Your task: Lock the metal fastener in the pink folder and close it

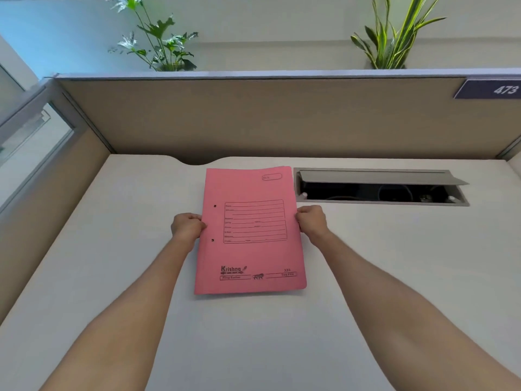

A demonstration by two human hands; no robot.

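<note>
The pink folder (249, 255) lies shut on the white desk (112, 249), front cover up, with a printed form and two small punch holes near its left edge. My left hand (187, 225) grips the folder's left edge at mid-height. On the opposite side, my right hand (311, 221) grips the right edge at about the same height. The metal fastener is hidden inside the folder.
A grey cable hatch (380, 187) stands open in the desk just right of the folder. Beige partition walls (253, 119) close off the back and left. Two potted plants (160, 40) rise behind the partition. A "473" plate (490, 88) is at the upper right.
</note>
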